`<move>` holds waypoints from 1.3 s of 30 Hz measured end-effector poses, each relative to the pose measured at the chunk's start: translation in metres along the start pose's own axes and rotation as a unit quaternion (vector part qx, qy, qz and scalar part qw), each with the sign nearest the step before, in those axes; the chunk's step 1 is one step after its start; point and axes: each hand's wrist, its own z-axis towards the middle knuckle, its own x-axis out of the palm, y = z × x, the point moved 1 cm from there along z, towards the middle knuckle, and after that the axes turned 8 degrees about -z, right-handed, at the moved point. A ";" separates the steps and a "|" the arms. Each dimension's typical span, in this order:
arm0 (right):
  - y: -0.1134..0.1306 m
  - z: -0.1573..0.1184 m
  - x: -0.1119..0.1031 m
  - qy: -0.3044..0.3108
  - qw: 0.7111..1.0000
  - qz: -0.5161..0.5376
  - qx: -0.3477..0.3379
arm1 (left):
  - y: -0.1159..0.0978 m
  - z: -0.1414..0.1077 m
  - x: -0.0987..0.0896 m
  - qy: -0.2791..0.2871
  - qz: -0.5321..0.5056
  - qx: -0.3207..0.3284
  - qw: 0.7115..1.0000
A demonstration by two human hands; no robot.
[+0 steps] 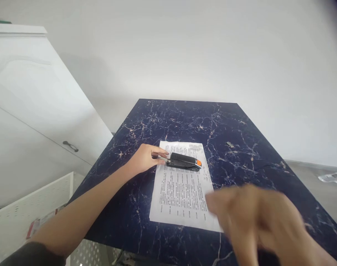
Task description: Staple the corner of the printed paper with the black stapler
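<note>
A black stapler [183, 162] with an orange patch at its right end lies across a stack of printed paper [179, 199]. My left hand [145, 158] reaches in from the left, its thumb and fingers closed around a thin metal part at the stapler's left end. Close to the camera, my right hand [254, 218] is smeared by motion above the lower right corner of the sheets. Its fingers look bent, but whether anything is in them cannot be made out. A small greyish strip [229, 145] lies on the table to the right of the paper.
The dark blue marbled table [182, 118] stands near a white wall. On the left are a white cabinet [32, 92] and a white perforated basket [57, 190] below table height. A clear plastic item [333, 177] lies on the floor at the right.
</note>
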 end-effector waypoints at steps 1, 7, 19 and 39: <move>-0.015 0.010 -0.004 -0.014 0.996 0.087 0.014 | 0.002 0.000 0.001 0.005 0.007 0.008 1.000; -0.067 0.021 0.001 -0.076 0.955 0.270 0.096 | 0.003 0.002 0.003 -0.024 0.048 0.005 0.999; -0.085 0.010 0.012 -0.089 0.945 0.268 0.167 | 0.001 0.001 -0.001 0.031 0.126 -0.013 0.991; -0.101 0.009 0.038 0.026 0.938 -0.047 0.344 | 0.022 0.013 -0.011 0.023 0.184 0.073 0.980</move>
